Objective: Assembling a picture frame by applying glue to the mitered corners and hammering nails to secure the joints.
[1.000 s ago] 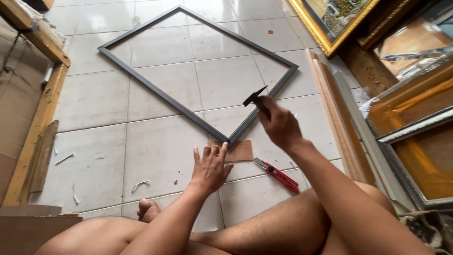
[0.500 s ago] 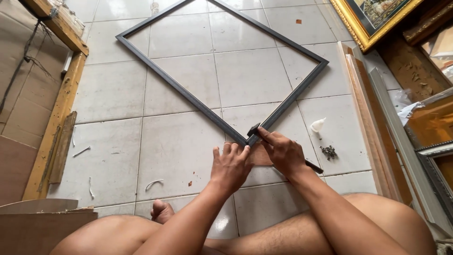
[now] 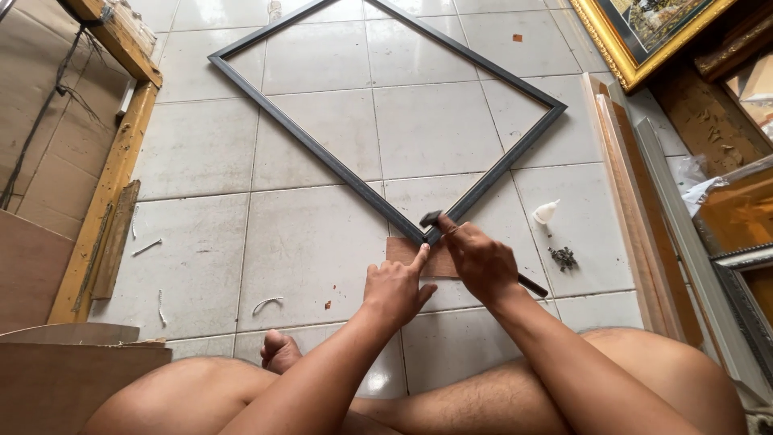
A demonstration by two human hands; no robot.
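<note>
Lowering since before, hammer (image 3: 431, 218) meets frame corner (image 3: 424, 234).

Two hands (image 3: 439, 274), one dark frame (image 3: 386, 105), one hammer (image 3: 435, 219), one wood block (image 3: 415, 256).

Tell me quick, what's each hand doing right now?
Left hand: open, index fingertip at the dark grey rectangular picture frame corner.
Right hand: closed on small black-headed hammer.
</note>
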